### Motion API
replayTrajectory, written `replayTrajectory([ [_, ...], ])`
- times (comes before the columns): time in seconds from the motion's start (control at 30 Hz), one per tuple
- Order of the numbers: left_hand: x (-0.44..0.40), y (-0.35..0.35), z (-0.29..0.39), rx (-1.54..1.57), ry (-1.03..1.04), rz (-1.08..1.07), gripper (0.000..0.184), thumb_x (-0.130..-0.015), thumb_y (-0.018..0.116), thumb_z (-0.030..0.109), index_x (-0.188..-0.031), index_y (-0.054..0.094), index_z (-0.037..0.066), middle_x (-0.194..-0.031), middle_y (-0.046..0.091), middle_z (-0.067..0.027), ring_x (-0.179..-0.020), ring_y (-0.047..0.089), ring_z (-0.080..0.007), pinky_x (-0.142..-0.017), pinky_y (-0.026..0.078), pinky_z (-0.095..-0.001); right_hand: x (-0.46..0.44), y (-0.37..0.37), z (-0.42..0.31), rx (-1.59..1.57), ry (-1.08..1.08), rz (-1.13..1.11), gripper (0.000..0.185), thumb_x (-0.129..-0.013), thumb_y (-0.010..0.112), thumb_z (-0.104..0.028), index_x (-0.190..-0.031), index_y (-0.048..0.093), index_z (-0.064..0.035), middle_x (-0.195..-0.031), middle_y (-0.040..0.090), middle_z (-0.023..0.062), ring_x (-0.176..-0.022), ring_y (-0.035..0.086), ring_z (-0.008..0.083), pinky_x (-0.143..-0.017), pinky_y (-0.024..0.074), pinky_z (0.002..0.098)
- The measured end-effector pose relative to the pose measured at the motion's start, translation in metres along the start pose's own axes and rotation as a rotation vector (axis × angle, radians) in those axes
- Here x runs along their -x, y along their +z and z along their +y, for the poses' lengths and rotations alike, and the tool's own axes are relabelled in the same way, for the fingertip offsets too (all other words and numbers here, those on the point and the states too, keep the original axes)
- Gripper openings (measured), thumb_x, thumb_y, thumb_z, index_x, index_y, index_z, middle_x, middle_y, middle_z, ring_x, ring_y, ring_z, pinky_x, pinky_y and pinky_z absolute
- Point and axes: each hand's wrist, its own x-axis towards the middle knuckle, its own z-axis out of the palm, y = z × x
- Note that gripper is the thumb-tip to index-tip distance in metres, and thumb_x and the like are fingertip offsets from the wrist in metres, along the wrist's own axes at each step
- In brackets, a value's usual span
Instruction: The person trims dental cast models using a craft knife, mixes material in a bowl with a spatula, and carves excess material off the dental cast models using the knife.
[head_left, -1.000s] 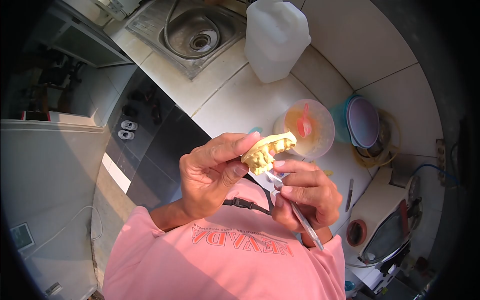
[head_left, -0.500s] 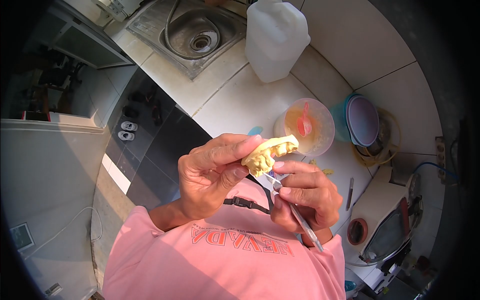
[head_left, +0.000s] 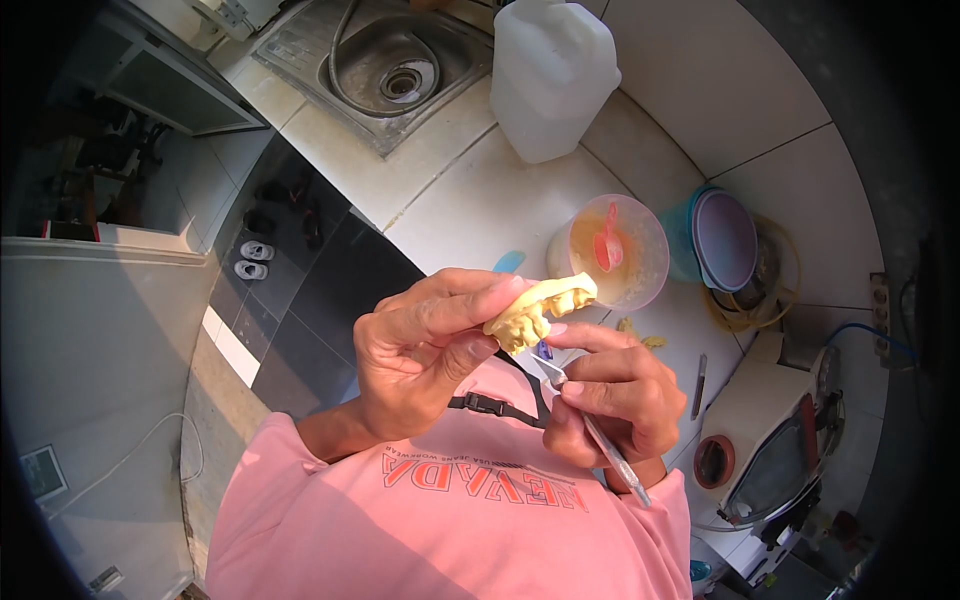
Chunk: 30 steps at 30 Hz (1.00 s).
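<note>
My left hand (head_left: 425,345) pinches a yellow dental plaster cast (head_left: 540,312) between thumb and fingers, with its tooth shapes facing down and to the right. In my right hand (head_left: 622,395) is a craft knife (head_left: 612,448) with a slim metallic handle, held like a pen. Its pointed blade sits just below the cast, with a small gap that looks open between them. The right index fingertip is close to the cast's lower edge; whether it touches I cannot tell.
On the tiled counter (head_left: 470,215) stand a pink-rimmed bowl (head_left: 655,255) with a red scoop (head_left: 607,245), a white jug (head_left: 553,85) and stacked tubs (head_left: 727,240). Yellow scraps (head_left: 653,342) and a slim tool (head_left: 699,386) lie near a beige machine (head_left: 765,430). A steel sink (head_left: 385,75) is behind.
The knife blade has drawn slightly down and away from the cast, where its tip was against the lower edge. The left hand and cast have barely moved.
</note>
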Motion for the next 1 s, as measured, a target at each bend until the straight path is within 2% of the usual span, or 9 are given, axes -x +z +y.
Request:
replayTrajectory([
  [0.03, -0.0002, -0.0003, 0.0003, -0.003, 0.006, -0.008, 0.035, -0.091, 0.058, -0.009, -0.125, 0.064, 0.0, -0.118, 0.064, -0.0197, -0.103, 0.065, -0.0207, -0.087, 0.055, -0.0292, 0.0003, -0.0005, 0.0002, -0.021, -0.003, -0.01, 0.027, -0.064, 0.067, 0.009, -0.089, 0.059, 0.001, -0.073, 0.062, 0.0126, -0.073, 0.07, 0.0275, -0.073, 0.0618, 0.043],
  [0.07, -0.0007, 0.0002, 0.0006, -0.003, 0.005, -0.008, 0.035, -0.091, 0.058, -0.009, -0.125, 0.064, 0.0, -0.118, 0.064, -0.0197, -0.103, 0.065, -0.0207, -0.087, 0.055, -0.0292, 0.0001, -0.0004, -0.0001, -0.021, -0.003, -0.01, 0.027, -0.064, 0.067, 0.009, -0.089, 0.059, 0.001, -0.073, 0.062, 0.0126, -0.073, 0.07, 0.0275, -0.073, 0.0618, 0.043],
  [0.43, -0.0023, 0.0013, 0.0025, -0.044, 0.036, -0.031, 0.037, -0.09, 0.058, -0.012, -0.125, 0.064, -0.001, -0.118, 0.063, -0.0203, -0.104, 0.065, -0.0222, -0.088, 0.055, -0.0304, -0.0044, 0.0016, 0.0001, 0.084, -0.046, -0.012, 0.032, -0.06, 0.066, 0.012, -0.09, 0.059, 0.0013, -0.074, 0.062, 0.0129, -0.076, 0.071, 0.0316, -0.07, 0.0607, 0.0401],
  [0.67, -0.0004, 0.0015, -0.0003, 0.029, 0.016, -0.011, 0.038, -0.089, 0.059, -0.012, -0.125, 0.063, -0.002, -0.119, 0.062, -0.0201, -0.106, 0.064, -0.022, -0.09, 0.054, -0.0305, -0.0021, 0.0015, 0.0029, 0.036, -0.067, 0.004, 0.032, -0.062, 0.067, 0.012, -0.091, 0.06, 0.001, -0.074, 0.062, 0.0125, -0.075, 0.071, 0.0319, -0.071, 0.0612, 0.0402],
  [0.97, 0.002, 0.0037, -0.0036, 0.095, 0.047, 0.024, 0.034, -0.09, 0.061, -0.008, -0.124, 0.062, -0.004, -0.122, 0.06, -0.023, -0.11, 0.063, -0.0244, -0.093, 0.054, -0.032, -0.0021, 0.0041, -0.0015, 0.082, -0.032, -0.006, 0.034, -0.063, 0.066, 0.014, -0.092, 0.059, -0.0001, -0.076, 0.061, 0.0125, -0.078, 0.072, 0.0324, -0.073, 0.0613, 0.0408],
  [1.0, 0.0027, 0.0029, -0.0044, 0.099, 0.05, 0.02, 0.034, -0.091, 0.062, -0.007, -0.125, 0.06, -0.005, -0.122, 0.059, -0.023, -0.111, 0.063, -0.0245, -0.093, 0.054, -0.0321, -0.0005, 0.0054, -0.0012, 0.069, -0.026, 0.029, 0.031, -0.063, 0.072, 0.012, -0.09, 0.061, -0.0003, -0.078, 0.063, 0.0111, -0.082, 0.072, 0.0334, -0.071, 0.0603, 0.0368],
])
